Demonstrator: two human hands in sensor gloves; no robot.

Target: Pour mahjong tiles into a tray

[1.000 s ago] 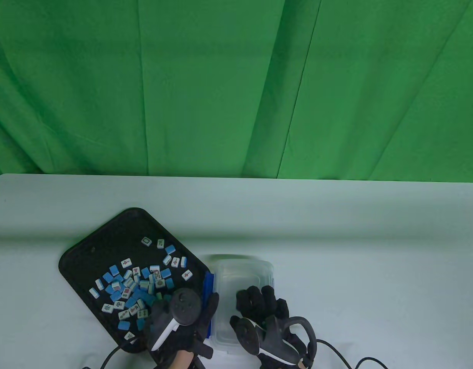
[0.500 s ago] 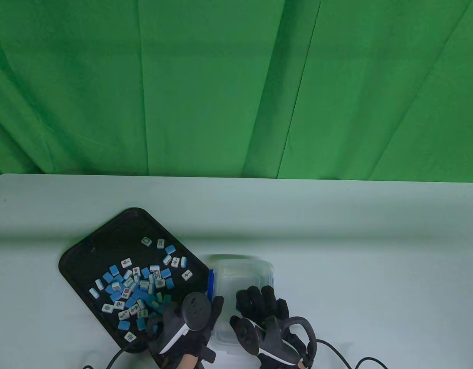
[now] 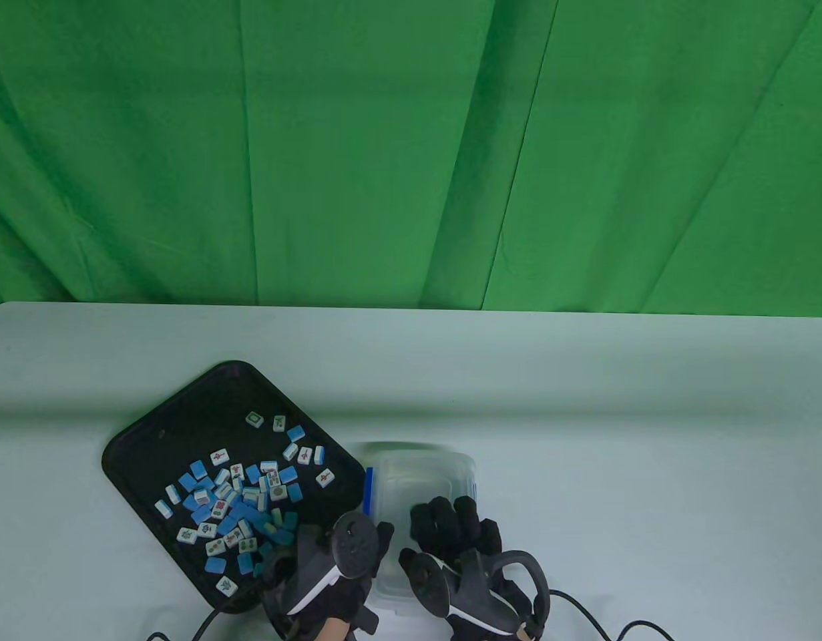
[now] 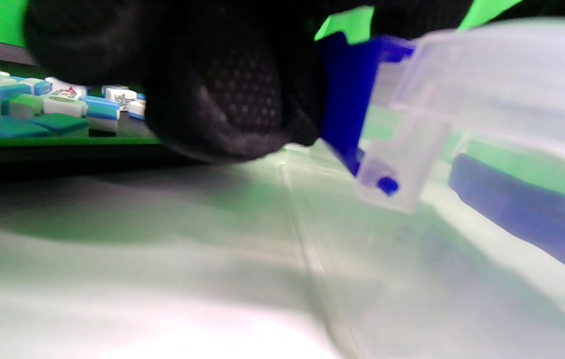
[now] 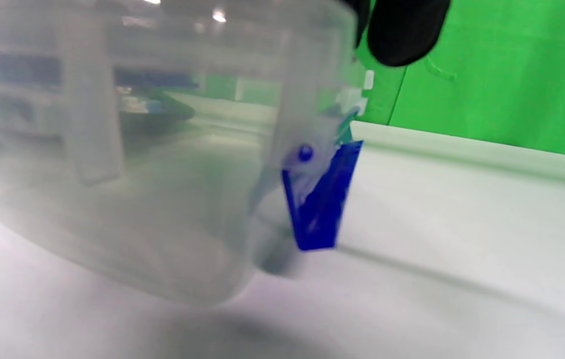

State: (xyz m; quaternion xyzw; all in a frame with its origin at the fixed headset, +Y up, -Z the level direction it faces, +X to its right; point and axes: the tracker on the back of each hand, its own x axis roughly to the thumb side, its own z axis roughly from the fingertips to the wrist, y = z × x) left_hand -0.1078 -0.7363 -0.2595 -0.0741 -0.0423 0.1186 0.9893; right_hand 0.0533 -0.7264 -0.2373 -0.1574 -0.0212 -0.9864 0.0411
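Clear container (image 3: 421,497) sits just right of the tray (image 3: 183,417) holding the tiles (image 3: 240,497), long axis running away from the person; right hand (image 3: 461,534) fingers grip its near-right rim, left hand (image 3: 337,567) touches its blue latch (image 3: 368,491), grip unclear.

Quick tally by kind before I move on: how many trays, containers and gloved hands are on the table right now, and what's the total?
Black tray: 1, with the mahjong tiles in it, too many and too overlapped to count exactly.
Clear plastic container: 1, no tiles visible inside.
Gloved hands: 2, left hand and right hand.
Total: 4, tiles aside.
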